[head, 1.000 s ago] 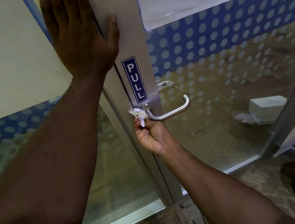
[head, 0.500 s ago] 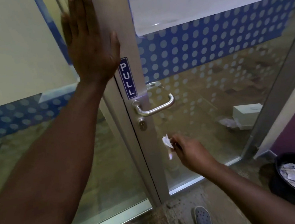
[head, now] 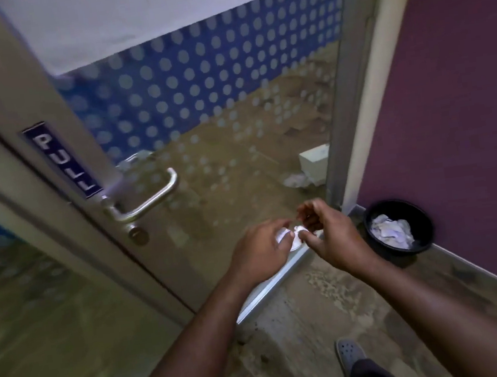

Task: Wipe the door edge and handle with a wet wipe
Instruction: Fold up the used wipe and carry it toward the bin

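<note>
- The door edge [head: 57, 224], a dark vertical seam in the metal frame at far left, has nothing touching it now; half a second ago the left hand lay flat against the frame above the sign.
- The PULL sign [head: 60, 161] sits just right of the seam, with the handle [head: 148, 200] below it and a keyhole [head: 138, 233] under that. The handle is bare; a second ago the wipe was pressed at its base.
- The left hand [head: 258, 256] has dropped off the door and now meets the right in front of the lower glass, fingers curled around the wipe [head: 291, 238].
- The wipe is a small crumpled white wad held between both hands, well clear of handle and edge.
- The right hand [head: 331, 234] pinches the wipe's other side with thumb and fingertips, the remaining fingers loosely bent above.
- Judgement: wiping has paused; the hands look to be refolding or balling the wipe, either for another pass or to discard it.
- Open room: the space between hands and handle is unobstructed, so a return to the door would be direct.
- The bin [head: 399, 226], holding crumpled paper, stands on the floor just right of the hands, against the purple wall [head: 464, 99].
- A shoe [head: 350, 354] shows at the bottom, near the doorway threshold.
</note>
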Motion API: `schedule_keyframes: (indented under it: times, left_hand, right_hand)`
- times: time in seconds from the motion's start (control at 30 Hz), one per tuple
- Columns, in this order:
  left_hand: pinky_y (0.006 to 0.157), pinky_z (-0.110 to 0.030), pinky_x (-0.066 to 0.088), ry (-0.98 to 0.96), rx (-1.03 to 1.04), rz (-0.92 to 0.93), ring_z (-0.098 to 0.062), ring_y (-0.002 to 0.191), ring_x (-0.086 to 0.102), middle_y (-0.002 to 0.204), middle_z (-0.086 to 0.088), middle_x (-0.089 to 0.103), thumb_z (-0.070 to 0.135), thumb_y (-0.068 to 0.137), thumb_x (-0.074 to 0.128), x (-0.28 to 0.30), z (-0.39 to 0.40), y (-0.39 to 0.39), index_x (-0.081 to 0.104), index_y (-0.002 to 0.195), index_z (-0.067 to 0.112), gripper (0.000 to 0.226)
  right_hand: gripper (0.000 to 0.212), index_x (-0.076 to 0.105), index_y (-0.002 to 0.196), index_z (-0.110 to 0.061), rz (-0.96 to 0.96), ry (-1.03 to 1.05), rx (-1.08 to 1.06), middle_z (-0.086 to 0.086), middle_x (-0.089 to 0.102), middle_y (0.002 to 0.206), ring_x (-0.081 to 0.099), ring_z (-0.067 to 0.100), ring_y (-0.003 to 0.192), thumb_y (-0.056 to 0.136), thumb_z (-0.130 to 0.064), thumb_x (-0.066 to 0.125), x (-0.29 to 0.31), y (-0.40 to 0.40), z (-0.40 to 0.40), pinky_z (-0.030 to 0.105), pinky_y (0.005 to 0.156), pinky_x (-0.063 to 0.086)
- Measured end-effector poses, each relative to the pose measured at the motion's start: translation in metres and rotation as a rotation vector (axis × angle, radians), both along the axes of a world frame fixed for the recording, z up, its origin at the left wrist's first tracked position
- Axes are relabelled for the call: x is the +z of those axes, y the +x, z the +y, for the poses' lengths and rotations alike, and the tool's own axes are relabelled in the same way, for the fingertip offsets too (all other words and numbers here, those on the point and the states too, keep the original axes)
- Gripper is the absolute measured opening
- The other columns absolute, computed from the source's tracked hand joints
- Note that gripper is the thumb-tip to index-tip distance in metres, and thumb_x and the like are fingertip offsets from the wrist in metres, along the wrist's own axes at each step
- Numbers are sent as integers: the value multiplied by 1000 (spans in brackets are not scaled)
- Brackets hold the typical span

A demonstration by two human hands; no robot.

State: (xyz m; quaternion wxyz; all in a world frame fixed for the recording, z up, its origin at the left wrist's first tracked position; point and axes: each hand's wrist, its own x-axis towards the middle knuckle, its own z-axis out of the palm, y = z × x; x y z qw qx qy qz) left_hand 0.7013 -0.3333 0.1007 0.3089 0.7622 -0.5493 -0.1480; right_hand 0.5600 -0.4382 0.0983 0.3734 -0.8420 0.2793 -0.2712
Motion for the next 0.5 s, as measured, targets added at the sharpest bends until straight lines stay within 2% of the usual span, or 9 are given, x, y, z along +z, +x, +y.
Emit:
schedule_keyframes:
  times: [0.1,0.17,0.27,0.3,0.43,0.5]
  left_hand:
    - [88,-33,53,80,-5,94,-19,97,67,107,-2,74,24,96,69,-18,-38,-12,68,128,20,32]
    - [81,-32,54,111,-2,165,-19,86,68,97,-3,76,18,93,72,-30,-66,-23,74,117,18,24]
    - [77,-32,53,151,28,258,-16,79,67,91,-2,77,16,92,74,-48,-109,-41,78,101,18,11]
    - [76,-31,53,158,45,289,-17,79,68,89,-2,76,16,92,74,-54,-123,-47,79,99,18,9]
    - [63,-23,46,197,87,420,-9,65,61,74,5,71,17,93,73,-75,-186,-72,76,91,22,6]
    - [62,-23,44,197,128,498,-4,58,56,67,6,67,15,93,74,-87,-219,-84,73,85,20,10]
  right_hand:
    - [31,62,107,-12,-18,128,-139,1,64,92,64,13,81,80,-1,72,-11,-25,-26,18,77,52]
    - [29,66,107,-10,7,168,-205,0,61,100,65,11,82,79,0,72,-20,-41,-46,18,79,53]
    - [12,72,93,-8,100,211,-278,-3,58,107,62,8,81,81,-7,73,-36,-63,-82,3,73,43]
    - [4,72,86,-8,126,237,-304,-4,59,105,61,7,81,83,-10,72,-42,-70,-95,1,71,41]
    - [12,66,82,-12,190,273,-384,-3,65,83,57,9,70,90,-21,64,-62,-95,-146,21,65,39]
    - [14,63,81,-13,181,326,-420,-2,66,72,57,12,64,92,-22,61,-75,-106,-172,24,61,38]
